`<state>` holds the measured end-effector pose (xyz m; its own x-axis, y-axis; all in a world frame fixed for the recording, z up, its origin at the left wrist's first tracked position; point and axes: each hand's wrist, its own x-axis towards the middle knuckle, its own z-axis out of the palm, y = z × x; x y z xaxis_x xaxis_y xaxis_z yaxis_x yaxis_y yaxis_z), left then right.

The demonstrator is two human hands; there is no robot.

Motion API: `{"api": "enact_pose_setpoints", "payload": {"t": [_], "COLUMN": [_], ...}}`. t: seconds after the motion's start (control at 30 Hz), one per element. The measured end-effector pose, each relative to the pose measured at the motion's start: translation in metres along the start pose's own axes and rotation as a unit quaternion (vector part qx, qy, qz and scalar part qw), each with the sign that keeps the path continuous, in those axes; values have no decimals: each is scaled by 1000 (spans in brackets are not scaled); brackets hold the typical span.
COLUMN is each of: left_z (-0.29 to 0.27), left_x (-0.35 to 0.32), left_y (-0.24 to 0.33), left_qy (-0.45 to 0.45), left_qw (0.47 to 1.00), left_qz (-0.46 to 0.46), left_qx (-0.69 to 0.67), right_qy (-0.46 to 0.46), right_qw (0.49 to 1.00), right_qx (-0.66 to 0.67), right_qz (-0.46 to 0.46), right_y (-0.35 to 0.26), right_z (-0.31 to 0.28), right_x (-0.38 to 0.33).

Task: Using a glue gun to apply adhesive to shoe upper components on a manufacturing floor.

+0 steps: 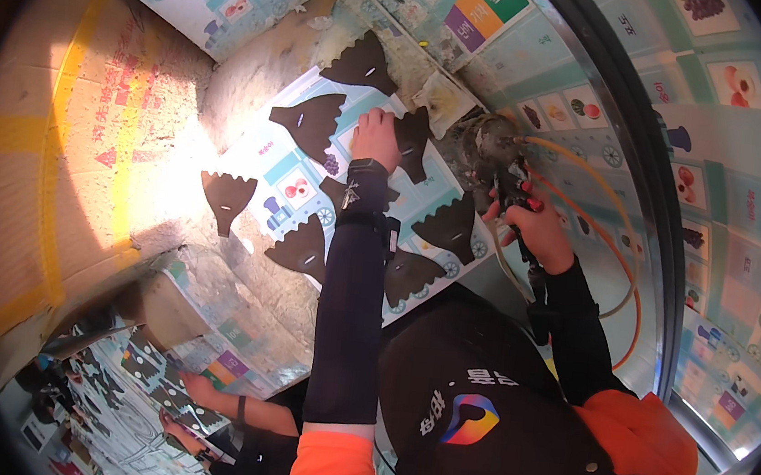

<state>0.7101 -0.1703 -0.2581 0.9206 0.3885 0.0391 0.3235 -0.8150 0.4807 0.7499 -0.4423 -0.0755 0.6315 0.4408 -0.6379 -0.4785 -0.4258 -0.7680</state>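
My left hand (378, 139) reaches over a printed board (441, 184), fingers curled at the edge of a dark fan-shaped piece (413, 142); the thumb is hidden. My right hand (539, 227) is wrapped round a black spray gun (515, 194) with red parts, to the right of the board. More dark fan-shaped pieces lie spread over the board, each with a scalloped edge and most with a small light slot, such as one piece (309, 123) at the left and another piece (448, 226) at the right. My left forearm covers part of one.
Orange hoses (628, 252) loop on the right beside a dark curved metal frame (657, 127). A cardboard panel (87, 145) with yellow tape stands left. One loose dark piece (226, 203) lies off the board. At lower left, another person's arms (240, 407) are over similar dark pieces.
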Motion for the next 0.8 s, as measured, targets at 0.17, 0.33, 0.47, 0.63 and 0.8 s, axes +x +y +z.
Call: {"api": "enact_pose_setpoints", "payload": {"t": [0.17, 0.33, 0.47, 0.63, 0.8], "left_z": [0, -61, -91, -77, -86], "left_x": [-11, -4, -1, -9, -31], "left_y": [5, -57, -112, -104, -77], "left_qy": [-60, 147, 16, -58, 83], "left_qw": [995, 976, 984, 997, 995], "left_qz": [-6, -140, -142, 41, -48], "left_qx": [79, 73, 109, -23, 11], "right_qy": [-26, -78, -115, -98, -119], "right_qw": [1000, 997, 993, 995, 993], "right_qx": [3, -11, -5, -20, -26], "right_qz": [7, 12, -15, -9, -12], "right_y": [7, -13, -36, -49, -60], "right_z": [-5, 18, 50, 81, 120], "right_x": [-11, -9, 9, 46, 94]}}
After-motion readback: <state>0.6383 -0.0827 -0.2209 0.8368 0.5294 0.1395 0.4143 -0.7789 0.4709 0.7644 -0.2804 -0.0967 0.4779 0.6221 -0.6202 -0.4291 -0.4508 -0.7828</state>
